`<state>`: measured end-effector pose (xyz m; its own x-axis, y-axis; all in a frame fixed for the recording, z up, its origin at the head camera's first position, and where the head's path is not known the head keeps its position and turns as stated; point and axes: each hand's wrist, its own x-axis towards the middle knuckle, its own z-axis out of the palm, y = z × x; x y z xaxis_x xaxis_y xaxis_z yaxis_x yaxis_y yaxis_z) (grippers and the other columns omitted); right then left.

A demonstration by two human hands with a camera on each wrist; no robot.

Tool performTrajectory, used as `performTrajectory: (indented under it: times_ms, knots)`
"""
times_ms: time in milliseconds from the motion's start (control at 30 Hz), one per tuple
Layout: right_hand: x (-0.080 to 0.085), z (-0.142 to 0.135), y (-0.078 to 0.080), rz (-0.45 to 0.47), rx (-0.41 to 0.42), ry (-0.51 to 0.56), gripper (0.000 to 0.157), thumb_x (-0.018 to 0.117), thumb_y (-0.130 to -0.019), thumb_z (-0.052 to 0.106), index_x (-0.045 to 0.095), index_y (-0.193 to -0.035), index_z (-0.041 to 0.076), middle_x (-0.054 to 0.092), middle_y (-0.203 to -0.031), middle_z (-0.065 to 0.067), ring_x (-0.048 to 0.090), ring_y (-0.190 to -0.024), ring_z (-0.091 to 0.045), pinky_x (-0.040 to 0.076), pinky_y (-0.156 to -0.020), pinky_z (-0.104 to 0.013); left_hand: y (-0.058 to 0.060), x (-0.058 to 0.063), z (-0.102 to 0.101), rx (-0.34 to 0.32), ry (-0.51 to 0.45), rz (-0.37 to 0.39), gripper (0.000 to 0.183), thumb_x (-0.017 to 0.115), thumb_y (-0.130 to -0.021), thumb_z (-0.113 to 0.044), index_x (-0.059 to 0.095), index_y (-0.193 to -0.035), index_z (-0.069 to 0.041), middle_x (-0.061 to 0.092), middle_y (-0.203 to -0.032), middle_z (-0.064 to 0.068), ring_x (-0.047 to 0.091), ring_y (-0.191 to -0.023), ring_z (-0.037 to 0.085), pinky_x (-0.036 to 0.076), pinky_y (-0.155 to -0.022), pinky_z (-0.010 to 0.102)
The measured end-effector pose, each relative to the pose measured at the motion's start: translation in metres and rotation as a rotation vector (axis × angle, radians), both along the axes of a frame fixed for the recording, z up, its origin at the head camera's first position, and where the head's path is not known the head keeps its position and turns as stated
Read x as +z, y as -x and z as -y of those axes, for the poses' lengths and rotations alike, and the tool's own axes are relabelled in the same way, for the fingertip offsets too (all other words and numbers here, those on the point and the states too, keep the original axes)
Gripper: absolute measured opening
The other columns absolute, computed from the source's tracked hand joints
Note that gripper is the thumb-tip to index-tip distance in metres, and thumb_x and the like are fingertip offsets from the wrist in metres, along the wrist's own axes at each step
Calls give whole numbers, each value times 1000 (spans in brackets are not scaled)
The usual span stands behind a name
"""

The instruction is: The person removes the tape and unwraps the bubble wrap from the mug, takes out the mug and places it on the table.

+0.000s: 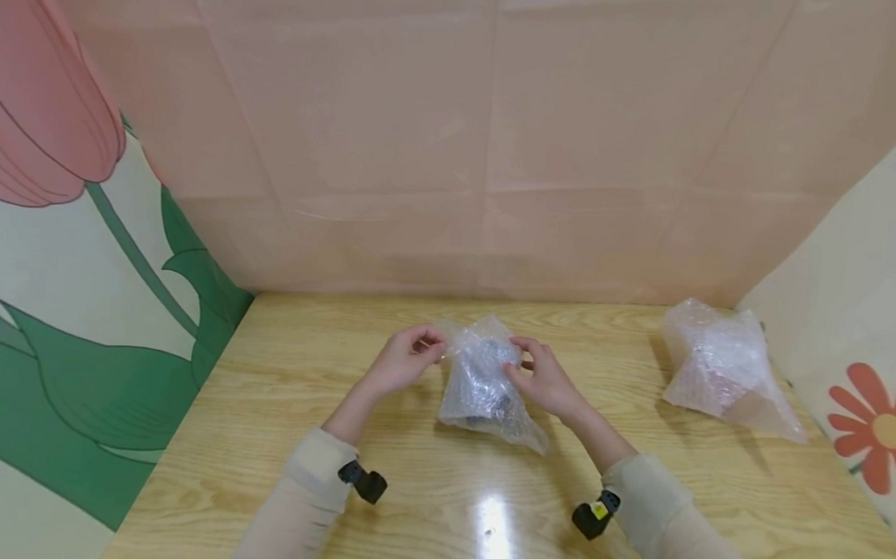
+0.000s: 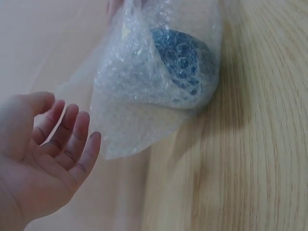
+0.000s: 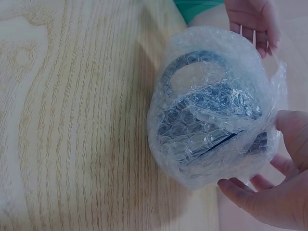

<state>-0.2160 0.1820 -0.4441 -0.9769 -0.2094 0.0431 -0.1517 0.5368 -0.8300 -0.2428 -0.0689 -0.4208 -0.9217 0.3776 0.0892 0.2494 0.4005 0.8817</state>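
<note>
A bubble wrap bundle [image 1: 481, 381] stands in front of me on the wooden table, between both hands. Through the clear wrap shows a dark blue item [image 3: 211, 96] with a curved, loop-like band; its kind is blurred by the bubbles. My left hand [image 1: 407, 357] is at the bundle's upper left, thumb and forefinger pinching a thin loose edge of the wrap; its other fingers are loosely bent in the left wrist view. From the right, my right hand [image 1: 544, 380] holds the wrap's upper side between thumb and fingers, as the right wrist view [image 3: 274, 183] also has it.
Another bubble wrap bundle [image 1: 718, 366] lies at the table's back right, near the flowered side wall. A pink sheet [image 1: 491, 148] hangs behind the table [image 1: 261, 438]. On the left stands a wall with a painted tulip [image 1: 43, 87].
</note>
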Motion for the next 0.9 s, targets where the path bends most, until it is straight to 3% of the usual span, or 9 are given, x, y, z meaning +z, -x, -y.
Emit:
performTrajectory:
  times_ms: [167, 333, 400, 533, 700, 900]
  knots:
    - [0, 0, 0, 14, -6, 10, 52, 57, -91, 21, 37, -134, 0, 36, -123, -21, 45, -115, -46, 51, -86, -43, 1, -4, 4, -29, -27, -3, 11, 59, -89, -16, 62, -98, -9, 64, -93, 4, 60, -86, 20, 52, -72, 28]
    - [-1, 0, 0, 23, -5, 18, 53, 57, -91, 22, 37, -135, 2, 35, -126, -22, 45, -116, -46, 51, -85, -42, -1, -9, 8, -103, -58, 29, 23, 62, -87, -11, 59, -108, -2, 61, -108, 15, 58, -100, 31, 53, -79, 32]
    - [-1, 0, 0, 23, -6, 25, 53, 58, -90, 22, 37, -135, 2, 35, -128, -23, 45, -115, -47, 51, -85, -42, -7, -2, 8, -115, -58, 52, 28, 62, -87, -9, 57, -113, 0, 58, -113, 19, 56, -104, 35, 53, -80, 33]
    - [-1, 0, 0, 27, -7, 28, 53, 58, -90, 21, 37, -135, 2, 34, -130, -25, 45, -115, -47, 51, -85, -42, -13, 0, 6, -88, -64, 62, 31, 61, -87, -5, 56, -116, 2, 57, -118, 21, 56, -105, 36, 54, -78, 32]
    - [0, 1, 0, 20, -13, 27, 53, 58, -90, 21, 37, -135, 2, 34, -130, -25, 45, -115, -47, 51, -85, -43, -5, -22, 3, -20, -77, 36, 32, 64, -86, -13, 58, -117, -5, 58, -120, 13, 59, -103, 31, 54, -76, 31]
    - [-2, 0, 1, -26, -14, 28, 51, 58, -90, 17, 39, -133, -2, 38, -127, -25, 43, -116, -44, 49, -88, -46, -8, -29, -3, 5, -78, -10, 37, 63, -87, -21, 57, -119, -5, 56, -123, 16, 61, -98, 28, 55, -72, 30]
